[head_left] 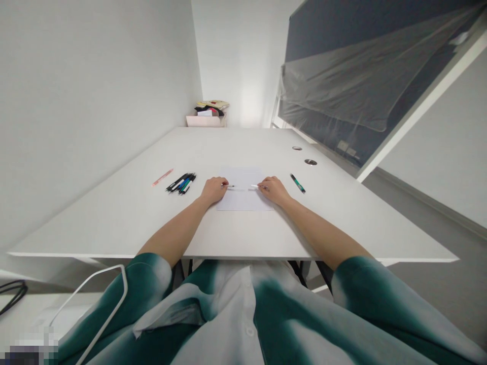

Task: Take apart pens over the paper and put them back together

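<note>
A white sheet of paper [243,198] lies on the white table [236,228] in front of me. My left hand [213,189] rests at the sheet's left edge, fingers pinched on a thin white pen part [230,186]. My right hand [273,189] sits at the sheet's right edge, pinching another thin white pen part [254,186]. The two parts point at each other over the paper with a small gap between them.
A bunch of several dark pens [181,182] lies left of my left hand, with a pink pen [163,177] further left. One green-black pen [297,183] lies to the right. Two round cable holes [310,162] sit beyond it. A box [206,119] stands at the far edge.
</note>
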Demonstrator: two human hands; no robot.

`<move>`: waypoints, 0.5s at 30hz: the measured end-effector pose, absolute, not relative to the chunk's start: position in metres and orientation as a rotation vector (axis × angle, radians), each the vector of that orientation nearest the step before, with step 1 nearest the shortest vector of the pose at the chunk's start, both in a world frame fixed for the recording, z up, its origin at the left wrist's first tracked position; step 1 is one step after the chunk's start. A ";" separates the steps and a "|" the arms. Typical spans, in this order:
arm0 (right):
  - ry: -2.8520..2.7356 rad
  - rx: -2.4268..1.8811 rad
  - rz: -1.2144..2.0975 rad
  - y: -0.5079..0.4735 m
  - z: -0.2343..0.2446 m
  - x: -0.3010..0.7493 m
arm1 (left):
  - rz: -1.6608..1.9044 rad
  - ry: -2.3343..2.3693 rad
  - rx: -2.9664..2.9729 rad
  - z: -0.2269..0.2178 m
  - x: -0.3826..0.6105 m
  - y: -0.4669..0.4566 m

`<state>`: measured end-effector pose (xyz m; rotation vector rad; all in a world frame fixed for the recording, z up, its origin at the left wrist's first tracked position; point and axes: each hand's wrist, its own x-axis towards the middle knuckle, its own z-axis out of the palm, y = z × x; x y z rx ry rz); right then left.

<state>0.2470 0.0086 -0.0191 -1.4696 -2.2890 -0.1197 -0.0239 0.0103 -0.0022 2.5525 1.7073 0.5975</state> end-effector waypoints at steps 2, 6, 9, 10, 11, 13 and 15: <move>-2.289 -1.464 -0.118 0.008 -0.018 0.246 | 0.597 1.710 2.555 -0.003 -0.024 0.011; -2.304 -1.408 -0.122 0.005 -0.017 0.241 | 0.615 1.680 2.579 -0.005 -0.022 0.011; -2.312 -1.369 -0.124 0.005 -0.018 0.239 | 0.623 1.654 2.596 -0.006 -0.020 0.010; -2.317 -1.361 -0.122 0.005 -0.018 0.238 | 0.629 1.645 2.604 -0.006 -0.020 0.010; -2.323 -1.352 -0.121 0.005 -0.018 0.238 | 0.636 1.634 2.614 -0.006 -0.019 0.010; -2.334 -1.336 -0.110 0.004 -0.017 0.238 | 0.639 1.610 2.631 -0.005 -0.017 0.009; -2.339 -1.320 -0.076 0.003 -0.016 0.237 | 0.629 1.584 2.641 -0.004 -0.015 0.007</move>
